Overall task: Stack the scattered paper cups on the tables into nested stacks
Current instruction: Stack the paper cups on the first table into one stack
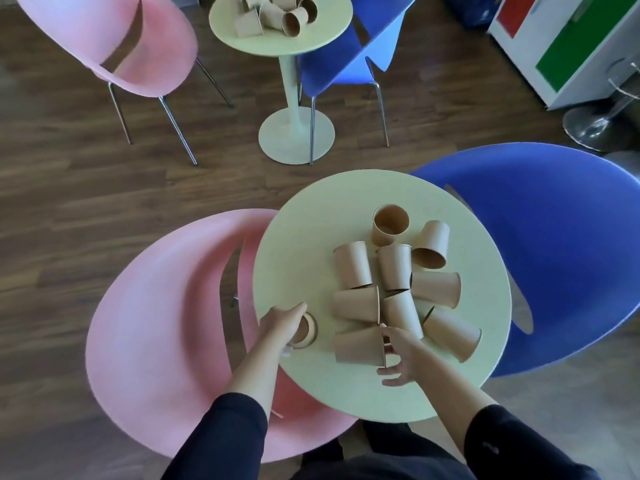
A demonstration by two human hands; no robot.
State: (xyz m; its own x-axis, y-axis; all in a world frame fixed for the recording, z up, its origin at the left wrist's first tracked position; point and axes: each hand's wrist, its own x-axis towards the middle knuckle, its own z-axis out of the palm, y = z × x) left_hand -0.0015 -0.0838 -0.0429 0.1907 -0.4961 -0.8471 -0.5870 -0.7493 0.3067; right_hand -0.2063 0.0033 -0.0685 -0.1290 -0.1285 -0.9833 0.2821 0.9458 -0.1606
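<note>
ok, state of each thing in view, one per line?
Left hand: grips an upright cup at near table's left edge.
Right hand: open, fingers at the rim of a cup on its side.
Near pile: mostly tipped over, unstacked.
Back cup: mouth up.
Far table cups: scattered, lying over.

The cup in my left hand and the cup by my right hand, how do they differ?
The cup in the left hand stands upright, mouth up, apart from the pile; the cup by the right hand lies on its side against the others. The left hand grips its cup, while the right hand only reaches the other's rim. Both are plain brown paper cups on the near table.
</note>
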